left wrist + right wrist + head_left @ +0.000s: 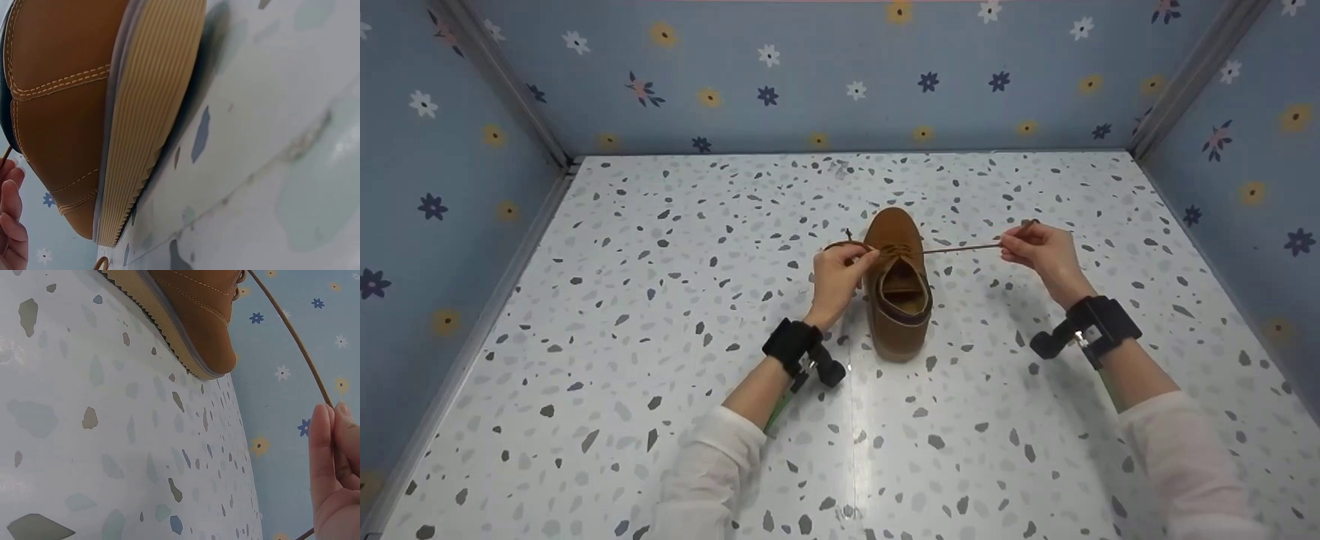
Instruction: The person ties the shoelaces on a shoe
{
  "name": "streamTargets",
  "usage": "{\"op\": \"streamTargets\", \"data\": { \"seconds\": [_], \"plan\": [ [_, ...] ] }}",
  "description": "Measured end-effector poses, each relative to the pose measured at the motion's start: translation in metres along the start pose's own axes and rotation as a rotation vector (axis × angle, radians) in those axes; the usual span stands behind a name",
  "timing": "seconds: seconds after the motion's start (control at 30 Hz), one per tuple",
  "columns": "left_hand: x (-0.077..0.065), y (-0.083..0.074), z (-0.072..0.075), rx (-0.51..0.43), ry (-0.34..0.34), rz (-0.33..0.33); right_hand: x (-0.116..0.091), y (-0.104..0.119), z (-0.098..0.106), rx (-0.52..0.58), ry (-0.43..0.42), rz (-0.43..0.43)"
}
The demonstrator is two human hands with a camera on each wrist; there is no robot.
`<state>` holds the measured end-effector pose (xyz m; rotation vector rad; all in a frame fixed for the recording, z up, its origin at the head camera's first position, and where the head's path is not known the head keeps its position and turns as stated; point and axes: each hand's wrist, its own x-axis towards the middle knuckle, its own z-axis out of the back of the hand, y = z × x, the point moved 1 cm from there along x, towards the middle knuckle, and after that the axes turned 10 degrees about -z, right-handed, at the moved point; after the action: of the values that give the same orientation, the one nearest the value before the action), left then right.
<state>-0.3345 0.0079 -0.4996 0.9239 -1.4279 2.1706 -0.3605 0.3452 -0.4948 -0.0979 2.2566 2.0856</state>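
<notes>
A brown shoe (898, 330) with a tan ridged sole (152, 73) stands upright on the speckled surface, toe pointing away from me. My left hand (838, 277) is at the shoe's left side by the lacing, pinching a brown shoelace (840, 244) between thumb and fingers; its loose end sticks out beyond the hand. Out to the right, my right hand (1046, 259) pinches the other lace end (960, 248), which runs taut and nearly level from the eyelets. In the right wrist view this lace (292, 332) passes between the thumb and fingertips.
White terrazzo-patterned tabletop (660, 300) lies under the shoe. Blue flower-print panels (810, 67) enclose it at the back, left and right, with grey posts in the corners. Each wrist wears a black strap (1102, 326) with a small camera.
</notes>
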Motion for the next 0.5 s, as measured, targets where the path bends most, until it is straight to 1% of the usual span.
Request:
{"op": "streamTargets", "data": {
  "seconds": [0.33, 0.5],
  "plan": [
    [-0.0001, 0.0007, 0.0003, 0.023, -0.010, -0.017, -0.0008, 0.0016, 0.0026, 0.019, -0.023, 0.015],
    [-0.0007, 0.0003, 0.0005, 0.004, -0.003, -0.001, -0.0020, 0.0013, 0.0031, 0.015, -0.038, 0.017]
  ]
}}
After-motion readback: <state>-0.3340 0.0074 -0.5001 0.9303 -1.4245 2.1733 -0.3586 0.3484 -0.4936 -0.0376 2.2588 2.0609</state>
